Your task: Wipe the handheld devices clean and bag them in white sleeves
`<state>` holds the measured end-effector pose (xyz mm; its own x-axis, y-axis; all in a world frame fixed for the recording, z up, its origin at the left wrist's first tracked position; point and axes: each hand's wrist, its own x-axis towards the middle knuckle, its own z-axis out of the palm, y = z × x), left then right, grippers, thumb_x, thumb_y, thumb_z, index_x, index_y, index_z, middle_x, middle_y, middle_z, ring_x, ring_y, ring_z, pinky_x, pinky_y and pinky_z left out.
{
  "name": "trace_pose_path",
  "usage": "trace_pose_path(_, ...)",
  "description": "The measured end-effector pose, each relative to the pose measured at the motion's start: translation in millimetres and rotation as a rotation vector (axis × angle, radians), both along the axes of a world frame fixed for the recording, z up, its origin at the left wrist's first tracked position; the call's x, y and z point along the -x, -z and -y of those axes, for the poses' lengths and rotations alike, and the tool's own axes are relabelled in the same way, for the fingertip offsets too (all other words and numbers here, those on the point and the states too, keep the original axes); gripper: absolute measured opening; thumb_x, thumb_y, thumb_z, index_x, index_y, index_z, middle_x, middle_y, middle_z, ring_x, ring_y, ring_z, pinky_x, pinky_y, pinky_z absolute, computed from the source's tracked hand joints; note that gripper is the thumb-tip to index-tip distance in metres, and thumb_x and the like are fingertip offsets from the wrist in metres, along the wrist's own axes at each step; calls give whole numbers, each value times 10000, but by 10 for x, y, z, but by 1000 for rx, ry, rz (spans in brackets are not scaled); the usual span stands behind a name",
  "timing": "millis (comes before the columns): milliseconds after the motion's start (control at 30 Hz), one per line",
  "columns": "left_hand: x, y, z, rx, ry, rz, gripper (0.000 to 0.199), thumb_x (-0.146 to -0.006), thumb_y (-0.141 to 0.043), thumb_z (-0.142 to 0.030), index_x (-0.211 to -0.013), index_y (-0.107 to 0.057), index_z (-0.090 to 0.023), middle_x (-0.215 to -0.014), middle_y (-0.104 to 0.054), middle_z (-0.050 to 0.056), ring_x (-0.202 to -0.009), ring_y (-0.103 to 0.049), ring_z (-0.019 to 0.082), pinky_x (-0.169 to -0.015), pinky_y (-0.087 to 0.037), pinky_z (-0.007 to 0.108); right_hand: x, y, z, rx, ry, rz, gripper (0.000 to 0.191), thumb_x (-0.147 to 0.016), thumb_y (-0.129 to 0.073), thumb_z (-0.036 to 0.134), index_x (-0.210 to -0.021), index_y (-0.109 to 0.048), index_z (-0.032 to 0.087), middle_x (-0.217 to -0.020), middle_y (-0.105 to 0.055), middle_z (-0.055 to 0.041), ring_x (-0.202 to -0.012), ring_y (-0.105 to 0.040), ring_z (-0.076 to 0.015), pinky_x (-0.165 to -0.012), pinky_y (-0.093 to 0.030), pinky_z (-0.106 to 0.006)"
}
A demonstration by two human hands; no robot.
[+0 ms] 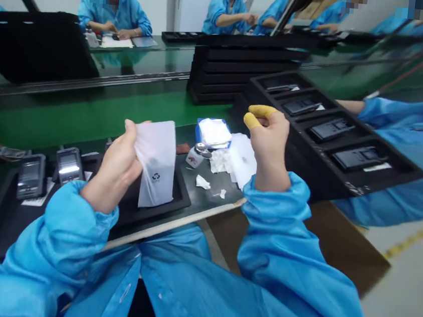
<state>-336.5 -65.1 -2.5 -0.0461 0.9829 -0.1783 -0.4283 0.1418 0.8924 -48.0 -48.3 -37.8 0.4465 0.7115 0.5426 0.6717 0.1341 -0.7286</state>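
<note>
My left hand (118, 161) grips a whitish plastic bag (159, 155) with a small dark recycling mark. The bag hangs over a black foam tray (181, 195); whether it has anything inside I cannot tell. My right hand (273, 140), with yellow finger cots on thumb and forefinger, is raised above a stack of thin white sheets (242, 156). Its fingers are curled with the two tips close together, and nothing shows between them. Left of my left hand, two dark handheld devices (31, 176) with screens sit in the tray.
A blue box of white wipes (214, 132), a small white bottle with a metal top (195, 157) and crumpled paper (219, 162) lie midway. At right, a black tray (324, 163) holds several devices beside a co-worker's blue sleeve (397, 115). Stacked black trays (224, 74) stand behind.
</note>
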Motion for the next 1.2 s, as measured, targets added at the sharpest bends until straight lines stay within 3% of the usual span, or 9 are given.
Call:
trace_pose_path(133, -62, 327, -390, 219, -167, 15, 304, -975, -478, -359, -1092, -633, -126, -1015, -745, 115, -1054, -683, 193, -877, -561, 269, -445, 298, -41, 455, 300, -159, 194, -814, -626, 201, -980, -683, 119, -1050, -675, -119, -1018, -626, -198, -973, -448, -361)
trace_pose_path(367, -79, 618, -576, 253, -234, -115, 197, -975, -437, -216, -1022, -606, -126, -1040, -705, 140, -1044, -676, 188, -890, -550, 288, -476, 729, 32, 664, 211, -267, 401, -900, -573, 404, -1227, -560, 172, -1242, -587, -85, -1072, -597, -200, -904, -529, -417)
trace_pose_path(500, 24, 550, -483, 188, -179, -202, 68, -872, -553, -134, -884, -619, -144, -1027, -689, 122, -1059, -662, 221, -982, -505, 359, -539, 681, 72, 626, 213, -372, 359, -900, -575, 397, -1203, -581, 205, -1246, -588, -72, -1090, -592, -200, -913, -522, -394)
trace_pose_path(633, 171, 451, -353, -38, -199, -384, 332, -717, -706, -127, -1028, -621, -208, -1263, -612, 79, -1267, -528, 232, -1128, -357, 384, -519, 387, 139, 486, 171, -512, 325, -907, -562, 367, -1157, -590, 162, -1175, -615, -67, -1037, -608, -192, -894, -530, -402)
trace_pose_path(733, 170, 404, -217, -205, -102, -476, 414, -673, -733, -218, -1068, -608, -207, -1293, -603, 98, -1286, -511, 260, -1131, -344, 424, -249, 99, 189, 361, 15, -612, 115, -887, -521, 255, -904, -606, 181, -942, -658, -16, -906, -630, -142, -869, -538, -350)
trace_pose_path(800, 115, 370, -111, -176, 66, -432, 486, -632, -763, -286, -1081, -603, -187, -1295, -609, 135, -1280, -519, 293, -1126, -340, 464, 75, -49, 218, 300, -166, -691, 72, -834, -555, 276, -803, -577, 215, -827, -657, 9, -823, -635, -130, -830, -550, -335)
trace_pose_path(967, 82, 245, 75, -138, 406, -237, 875, -482, -864, -382, -1250, -520, -143, -1442, -477, 222, -1368, -414, 358, -1129, -321, 490, 1104, -79, 282, 414, -812, -1029, 345, -601, -777, 434, -842, -607, 254, -751, -673, 27, -739, -645, -163, -761, -555, -352)
trace_pose_path(1067, 270, 193, 89, -220, 314, -196, 816, -465, -881, -388, -1173, -564, -136, -1231, -650, 173, -1193, -581, 347, -1019, -452, 471, 1621, 62, 310, 599, -942, -995, 351, -579, -782, 446, -790, -585, 246, -723, -662, 34, -710, -640, -149, -746, -550, -323)
trace_pose_path(1200, 685, 218, 111, -93, 72, -102, 576, -463, -890, -412, -909, -660, -132, -955, -737, 106, -950, -680, 296, -848, -548, 412, 2077, 199, 327, 732, -1004, -877, 221, -671, -675, 388, -797, -583, 230, -748, -678, 10, -710, -646, -145, -743, -551, -315)
